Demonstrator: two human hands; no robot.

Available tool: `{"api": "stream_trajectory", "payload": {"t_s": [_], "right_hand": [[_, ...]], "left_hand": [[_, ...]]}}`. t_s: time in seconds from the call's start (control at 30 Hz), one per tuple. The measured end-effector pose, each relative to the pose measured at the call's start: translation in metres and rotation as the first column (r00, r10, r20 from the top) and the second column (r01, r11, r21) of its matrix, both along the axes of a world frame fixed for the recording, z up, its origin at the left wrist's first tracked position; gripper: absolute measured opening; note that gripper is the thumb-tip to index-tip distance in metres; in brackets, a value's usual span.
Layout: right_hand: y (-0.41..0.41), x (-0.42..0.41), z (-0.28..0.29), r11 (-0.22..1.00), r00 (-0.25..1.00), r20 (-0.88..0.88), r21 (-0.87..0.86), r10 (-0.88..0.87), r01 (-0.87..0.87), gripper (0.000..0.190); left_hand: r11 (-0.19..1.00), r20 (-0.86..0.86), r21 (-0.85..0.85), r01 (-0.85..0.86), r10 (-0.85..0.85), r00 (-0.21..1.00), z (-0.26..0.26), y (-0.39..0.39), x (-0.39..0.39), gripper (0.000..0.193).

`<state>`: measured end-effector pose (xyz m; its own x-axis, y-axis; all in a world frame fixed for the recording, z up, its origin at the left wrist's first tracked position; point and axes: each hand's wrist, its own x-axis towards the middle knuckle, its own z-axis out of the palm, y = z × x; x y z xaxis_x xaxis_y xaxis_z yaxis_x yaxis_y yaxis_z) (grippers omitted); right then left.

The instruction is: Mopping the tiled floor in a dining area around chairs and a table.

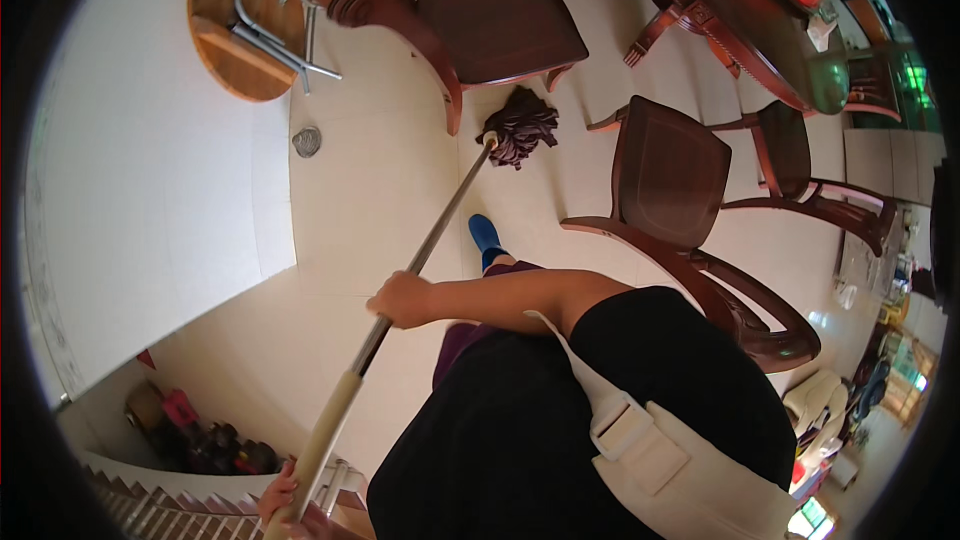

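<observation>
A mop with a metal pole (pixel 450 217) slants across the view. My right hand (pixel 403 300) is closed around the pole about midway. Lower down, at the bottom left, my left hand (pixel 289 499) grips the mop's cream-coloured handle sleeve (pixel 326 427); part of that hand is cut off by the picture's edge. The dark strand mop head (pixel 521 127) lies on the pale tiled floor (pixel 375 202), just below the seat of a dark wooden chair (pixel 502 22) and beside its leg.
Another wooden chair (pixel 671 172) stands to the right, near a dark wooden table (pixel 739 7). A folded round table (pixel 247 22) leans on the white wall (pixel 172 165). A round metal floor drain cover (pixel 307 142) lies by the wall. My blue shoe (pixel 484 231) is below the mop head.
</observation>
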<state>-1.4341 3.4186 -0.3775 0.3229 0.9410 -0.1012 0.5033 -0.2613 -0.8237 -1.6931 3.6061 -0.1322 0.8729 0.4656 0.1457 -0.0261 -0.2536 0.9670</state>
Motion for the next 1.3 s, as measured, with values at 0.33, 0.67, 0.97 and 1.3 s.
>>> {"api": "stream_trajectory", "payload": {"t_s": [0.33,0.67,0.97,1.3], "right_hand": [[-0.017,0.098,-0.027,0.942,0.945,0.001,-0.085,-0.326,0.325,0.004],[-0.156,0.186,-0.049,0.747,0.735,0.264,-0.072,-0.625,0.661,0.007],[-0.280,0.289,-0.044,0.458,0.419,0.217,0.177,-0.881,0.871,0.012],[-0.335,0.426,-0.006,0.455,0.435,0.145,0.397,-0.889,0.797,0.019]], "left_hand": [[0.961,0.002,-0.089,0.261,-0.262,0.965,-0.043,0.055,0.173,0.034],[0.804,-0.036,-0.196,0.562,-0.578,0.815,-0.085,-0.050,0.328,0.034],[0.526,-0.130,-0.020,0.850,-0.844,0.520,-0.033,-0.182,0.490,0.021],[0.261,-0.150,0.418,0.870,-0.925,0.349,0.049,-0.287,0.631,0.016]]}}
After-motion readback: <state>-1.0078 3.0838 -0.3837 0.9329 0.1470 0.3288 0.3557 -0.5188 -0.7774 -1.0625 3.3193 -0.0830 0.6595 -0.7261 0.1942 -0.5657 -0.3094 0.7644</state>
